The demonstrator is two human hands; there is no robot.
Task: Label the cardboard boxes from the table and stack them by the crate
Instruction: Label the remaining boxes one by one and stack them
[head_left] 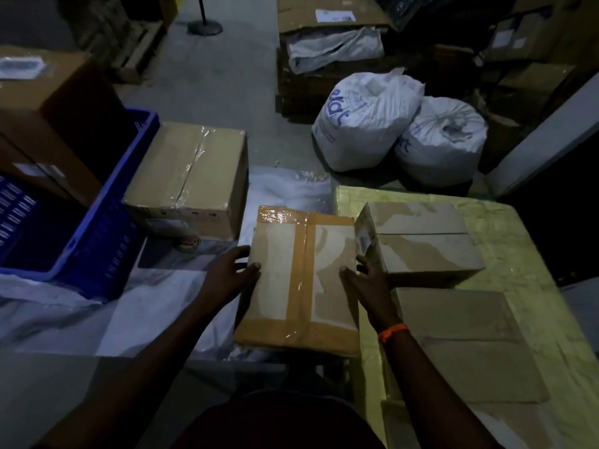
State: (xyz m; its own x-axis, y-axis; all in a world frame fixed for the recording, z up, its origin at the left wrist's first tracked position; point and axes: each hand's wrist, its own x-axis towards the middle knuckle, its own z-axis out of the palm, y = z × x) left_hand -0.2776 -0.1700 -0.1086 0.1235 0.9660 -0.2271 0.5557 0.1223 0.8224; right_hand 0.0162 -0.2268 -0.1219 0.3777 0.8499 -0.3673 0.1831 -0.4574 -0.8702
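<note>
Holding the taped box between both hands, I have my left hand clasped on its left edge, thumb on the top face and fingers down the side. My right hand grips the opposite edge the same way, with an orange band on that wrist. Brown tape crosses the box's top, and clear film shines at its far left corner. I cannot tell whether the box rests on anything underneath. Its right edge overlaps the rim of the table, which lies to the right of the box under a yellow cover. On that table, just right of the taped box's far corner, stands a second box, turned at an angle, with a pale label on the side facing it. Nearer me, still right of the taped box, lies a flat box. Left of the taped box, well apart, sits the blue crate. Beyond the taped box and to its left, a large box sealed with clear tape stands beside the crate, with a tape roll at its near foot. Far beyond the taped box, to the right, two white sacks stand on the floor.
</note>
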